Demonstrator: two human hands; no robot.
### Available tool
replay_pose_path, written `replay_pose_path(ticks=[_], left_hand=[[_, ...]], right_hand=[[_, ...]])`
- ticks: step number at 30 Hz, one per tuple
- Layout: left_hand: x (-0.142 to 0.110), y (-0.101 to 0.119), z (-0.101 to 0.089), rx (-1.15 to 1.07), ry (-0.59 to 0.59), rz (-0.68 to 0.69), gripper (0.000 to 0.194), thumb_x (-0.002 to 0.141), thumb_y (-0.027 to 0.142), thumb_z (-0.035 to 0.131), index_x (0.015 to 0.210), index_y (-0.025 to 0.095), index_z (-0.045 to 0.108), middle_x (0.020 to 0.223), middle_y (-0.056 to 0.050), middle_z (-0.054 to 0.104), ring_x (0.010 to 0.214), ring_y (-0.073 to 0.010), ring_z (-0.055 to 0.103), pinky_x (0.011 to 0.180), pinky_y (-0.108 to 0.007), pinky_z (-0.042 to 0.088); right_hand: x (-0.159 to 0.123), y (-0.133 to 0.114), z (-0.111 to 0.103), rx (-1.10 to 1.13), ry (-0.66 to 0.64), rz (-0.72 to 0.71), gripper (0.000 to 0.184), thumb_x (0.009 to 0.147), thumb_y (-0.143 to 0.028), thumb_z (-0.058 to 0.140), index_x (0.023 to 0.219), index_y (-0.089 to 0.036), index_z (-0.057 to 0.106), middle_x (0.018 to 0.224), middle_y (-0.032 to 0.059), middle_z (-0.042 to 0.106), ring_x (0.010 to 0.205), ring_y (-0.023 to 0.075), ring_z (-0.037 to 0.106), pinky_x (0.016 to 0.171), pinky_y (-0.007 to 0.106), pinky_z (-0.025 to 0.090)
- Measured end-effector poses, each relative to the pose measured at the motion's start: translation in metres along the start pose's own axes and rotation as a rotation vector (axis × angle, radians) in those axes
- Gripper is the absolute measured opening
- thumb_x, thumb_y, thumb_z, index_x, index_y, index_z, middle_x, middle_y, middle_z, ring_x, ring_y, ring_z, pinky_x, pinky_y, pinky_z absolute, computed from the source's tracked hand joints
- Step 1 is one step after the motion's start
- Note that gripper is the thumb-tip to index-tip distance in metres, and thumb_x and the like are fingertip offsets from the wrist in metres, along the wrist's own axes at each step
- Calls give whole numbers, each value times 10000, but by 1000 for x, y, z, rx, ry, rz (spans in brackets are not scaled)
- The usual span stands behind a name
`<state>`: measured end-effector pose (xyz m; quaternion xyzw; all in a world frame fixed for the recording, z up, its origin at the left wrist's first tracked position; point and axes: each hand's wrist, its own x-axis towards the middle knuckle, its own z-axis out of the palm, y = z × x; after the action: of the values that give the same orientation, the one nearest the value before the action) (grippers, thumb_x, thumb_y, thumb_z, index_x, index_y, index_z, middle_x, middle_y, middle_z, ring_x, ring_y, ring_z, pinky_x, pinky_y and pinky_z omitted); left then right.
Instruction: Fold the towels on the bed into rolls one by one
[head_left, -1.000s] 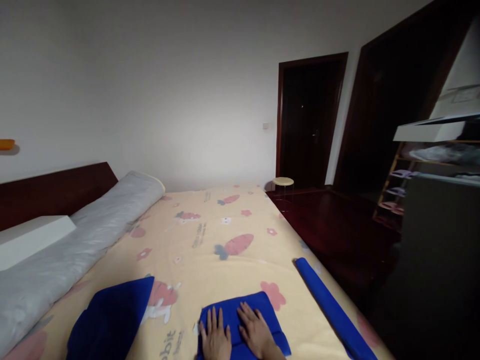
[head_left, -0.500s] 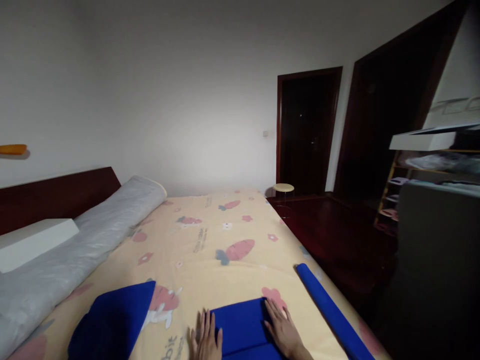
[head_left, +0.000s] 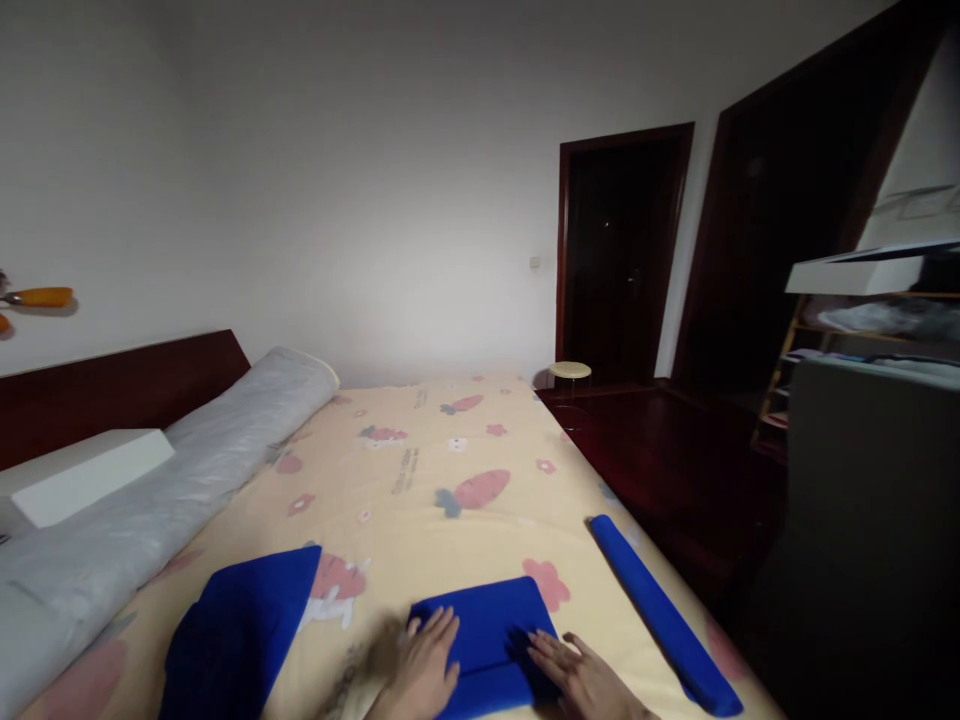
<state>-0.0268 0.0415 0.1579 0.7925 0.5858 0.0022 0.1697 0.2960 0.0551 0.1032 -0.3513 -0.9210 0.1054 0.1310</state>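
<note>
A folded blue cloth (head_left: 487,610) lies flat on the bed in front of me, with a fold line across its near part. My left hand (head_left: 429,655) rests on its left side, palm down with fingers stretched out. Over the right edge of the cloth is my right hand (head_left: 574,668), its fingers extended; whether they press on it I cannot tell. Left of the hands lies another blue cloth piece (head_left: 240,620), pointed at the top and dark in shadow. A long narrow blue strip (head_left: 660,610) lies to the right, along the bed's edge.
The bed (head_left: 480,540) wears a cream sheet with a carrot print. A grey rolled bundle (head_left: 247,440) and a white box (head_left: 97,475) lie by the dark headboard (head_left: 127,390). Beyond the bed's right edge are a round stool (head_left: 570,370), a doorway and a loaded shelf (head_left: 855,275).
My left hand has slid from the left edge up onto the folded cloth. My right hand has moved down along its right side. The camera view has shifted slightly.
</note>
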Motion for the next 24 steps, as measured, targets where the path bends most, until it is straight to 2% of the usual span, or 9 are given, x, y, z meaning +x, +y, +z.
replay_pose_path(ticks=[3, 5, 6, 8, 12, 15, 19, 21, 24], left_hand=[[-10, -10, 56, 16, -215, 12, 837, 730, 386, 518, 1494, 194, 233, 1592, -69, 185, 1463, -269, 181, 1167, -539, 198], [-12, -16, 83, 48, -232, -31, 866, 706, 339, 521, 1495, 151, 216, 1589, -101, 187, 1462, -277, 184, 1161, -548, 207], [-12, -18, 90, 61, -223, -50, 856, 710, 310, 506, 1496, 145, 208, 1586, -104, 200, 1459, -270, 196, 1158, -542, 218], [-13, -19, 92, 91, -197, -80, 794, 741, 252, 456, 1494, 148, 223, 1574, -107, 251, 1446, -253, 240, 1150, -519, 252], [-18, -8, 71, 180, -92, -137, 598, 833, 162, 324, 1425, 141, 407, 1517, -145, 380, 1400, -261, 343, 1148, -476, 270], [-22, 0, 61, 200, -56, -112, 564, 857, 108, 274, 1375, 174, 486, 1456, -140, 478, 1374, -259, 387, 1145, -475, 279], [-23, -2, 71, 252, -63, -104, 581, 850, 75, 292, 1387, 205, 470, 1439, -122, 503, 1358, -263, 411, 1126, -478, 316], [-23, -9, 79, 284, -41, -116, 597, 842, 55, 285, 1391, 206, 465, 1439, -121, 503, 1355, -265, 414, 1124, -480, 318], [-23, -21, 86, 302, -14, -143, 634, 819, 16, 266, 1395, 197, 457, 1445, -127, 494, 1362, -256, 405, 1129, -470, 310]], right_hand=[[-16, 0, 21, 9, -75, -9, 735, 765, -193, 486, 1477, -294, 331, 1492, 57, 378, 1328, 261, 443, 1075, 440, 383], [-21, 2, 30, -5, -75, -29, 753, 748, -186, 501, 1477, -271, 336, 1482, 77, 396, 1319, 278, 452, 1059, 440, 401], [-22, 4, 34, -12, -78, -46, 760, 738, -186, 514, 1474, -263, 343, 1473, 83, 412, 1311, 284, 461, 1054, 438, 408], [-21, 9, 40, -31, -79, -46, 749, 738, -173, 512, 1466, -258, 360, 1458, 82, 440, 1301, 283, 474, 1052, 440, 407], [-17, 20, 54, -97, -64, 63, 615, 821, -133, 420, 1427, -241, 427, 1431, 76, 492, 1299, 253, 484, 1048, 450, 402], [-15, 23, 66, -169, -25, 99, 539, 855, -144, 412, 1387, -196, 479, 1402, 100, 529, 1290, 270, 493, 1025, 465, 419], [-16, 19, 76, -247, 46, 116, 521, 830, -100, 424, 1341, -130, 523, 1366, 147, 559, 1238, 293, 538, 993, 459, 444], [-16, 17, 74, -263, 50, 145, 525, 806, -64, 418, 1311, -121, 550, 1343, 147, 579, 1206, 293, 564, 983, 449, 450], [-17, 13, 63, -255, 44, 183, 495, 807, -102, 460, 1288, -147, 569, 1344, 132, 581, 1183, 306, 574, 999, 451, 430]])
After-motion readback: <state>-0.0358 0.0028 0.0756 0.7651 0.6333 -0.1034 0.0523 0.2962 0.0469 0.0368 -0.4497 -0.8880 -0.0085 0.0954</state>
